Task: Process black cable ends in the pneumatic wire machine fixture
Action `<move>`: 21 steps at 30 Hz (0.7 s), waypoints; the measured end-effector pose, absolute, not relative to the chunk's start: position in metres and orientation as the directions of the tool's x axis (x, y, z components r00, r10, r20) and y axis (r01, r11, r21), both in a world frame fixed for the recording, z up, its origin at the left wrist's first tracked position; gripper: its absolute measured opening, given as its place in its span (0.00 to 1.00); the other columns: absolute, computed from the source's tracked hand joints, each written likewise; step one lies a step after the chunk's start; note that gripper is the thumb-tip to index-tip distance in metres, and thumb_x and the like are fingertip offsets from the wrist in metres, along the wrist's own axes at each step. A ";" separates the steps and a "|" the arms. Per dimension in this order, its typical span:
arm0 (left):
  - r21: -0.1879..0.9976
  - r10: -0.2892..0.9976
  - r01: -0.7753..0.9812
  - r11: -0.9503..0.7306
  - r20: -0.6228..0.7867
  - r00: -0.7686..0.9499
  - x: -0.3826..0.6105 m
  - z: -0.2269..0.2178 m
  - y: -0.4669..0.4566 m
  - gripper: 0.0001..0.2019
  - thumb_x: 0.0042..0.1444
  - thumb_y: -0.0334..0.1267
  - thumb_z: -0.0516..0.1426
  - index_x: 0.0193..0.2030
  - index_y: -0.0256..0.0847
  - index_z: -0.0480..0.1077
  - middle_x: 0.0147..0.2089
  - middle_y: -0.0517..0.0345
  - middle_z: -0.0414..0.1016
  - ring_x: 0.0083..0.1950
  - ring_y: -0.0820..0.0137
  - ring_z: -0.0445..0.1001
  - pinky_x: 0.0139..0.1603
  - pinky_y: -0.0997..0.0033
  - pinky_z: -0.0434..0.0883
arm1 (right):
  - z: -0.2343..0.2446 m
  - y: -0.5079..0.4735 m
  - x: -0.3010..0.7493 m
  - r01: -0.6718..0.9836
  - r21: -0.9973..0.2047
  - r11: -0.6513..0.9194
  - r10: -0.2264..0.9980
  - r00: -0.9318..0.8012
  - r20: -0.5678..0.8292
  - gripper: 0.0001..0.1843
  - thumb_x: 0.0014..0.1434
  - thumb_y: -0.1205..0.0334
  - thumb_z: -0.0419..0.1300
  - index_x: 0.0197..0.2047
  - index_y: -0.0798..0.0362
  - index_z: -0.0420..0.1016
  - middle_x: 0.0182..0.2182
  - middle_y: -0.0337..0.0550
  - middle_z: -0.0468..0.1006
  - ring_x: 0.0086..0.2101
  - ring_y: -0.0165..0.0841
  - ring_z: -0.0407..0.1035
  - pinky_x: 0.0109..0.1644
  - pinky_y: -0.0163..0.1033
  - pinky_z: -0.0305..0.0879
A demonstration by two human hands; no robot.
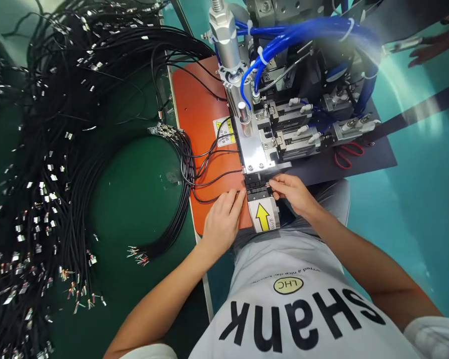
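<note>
My left hand (224, 219) is at the left side of a black fixture block (257, 188), its fingers together on a thin black cable (209, 200) that runs in from the left. On the other side of the block, my right hand (290, 192) pinches with thumb and forefinger at the block's edge. What lies between those fingertips is too small to make out. Below the block is a white plate with a yellow arrow (262, 217). Several black cables loop from the machine (249, 144) to a cable bundle (183, 174) at its left.
An orange board (202, 109) lies under the machine, with a warning label (224, 130). Large heaps of black cables (60, 189) cover the green table (142, 184). Blue air hoses (303, 32) arch overhead. Red-handled scissors (346, 154) lie at right. Another person's hand (434, 50) shows at upper right.
</note>
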State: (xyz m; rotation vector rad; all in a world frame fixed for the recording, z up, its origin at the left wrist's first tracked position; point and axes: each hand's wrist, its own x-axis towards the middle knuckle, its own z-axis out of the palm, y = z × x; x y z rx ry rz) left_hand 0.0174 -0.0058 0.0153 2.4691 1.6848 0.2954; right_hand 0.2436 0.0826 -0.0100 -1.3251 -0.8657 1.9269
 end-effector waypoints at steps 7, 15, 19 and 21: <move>0.315 0.833 0.775 -0.548 0.122 0.540 -0.012 0.019 0.019 0.26 0.67 0.30 0.47 0.72 0.43 0.56 0.65 0.42 0.68 0.67 0.56 0.66 0.62 0.50 0.72 | -0.010 0.080 0.242 -0.154 -0.741 -0.654 0.747 -0.286 -0.600 0.21 0.47 0.47 0.73 0.33 0.55 0.76 0.25 0.35 0.74 0.23 0.24 0.64 0.30 0.32 0.60; 0.297 0.853 0.800 -0.521 0.192 0.485 -0.016 0.032 -0.002 0.24 0.66 0.29 0.48 0.69 0.37 0.59 0.65 0.38 0.68 0.65 0.58 0.69 0.61 0.55 0.74 | 0.005 0.068 0.250 -0.098 -0.786 -0.611 0.775 -0.276 -0.568 0.21 0.51 0.42 0.70 0.31 0.53 0.77 0.27 0.37 0.73 0.25 0.26 0.65 0.31 0.34 0.62; 0.305 0.845 0.789 -0.534 0.239 0.479 -0.019 0.043 -0.021 0.23 0.65 0.28 0.49 0.66 0.35 0.61 0.61 0.37 0.71 0.63 0.58 0.71 0.60 0.54 0.75 | -0.001 0.059 0.258 -0.084 -0.784 -0.615 0.776 -0.241 -0.583 0.20 0.49 0.43 0.71 0.34 0.51 0.80 0.29 0.39 0.75 0.25 0.28 0.65 0.31 0.37 0.63; 0.324 0.844 0.779 -0.536 0.239 0.481 -0.012 0.045 -0.027 0.24 0.64 0.27 0.49 0.67 0.33 0.61 0.60 0.37 0.71 0.62 0.58 0.71 0.60 0.55 0.75 | -0.004 0.056 0.259 -0.096 -0.788 -0.609 0.783 -0.235 -0.576 0.19 0.48 0.43 0.72 0.34 0.50 0.80 0.30 0.40 0.75 0.25 0.29 0.65 0.30 0.37 0.63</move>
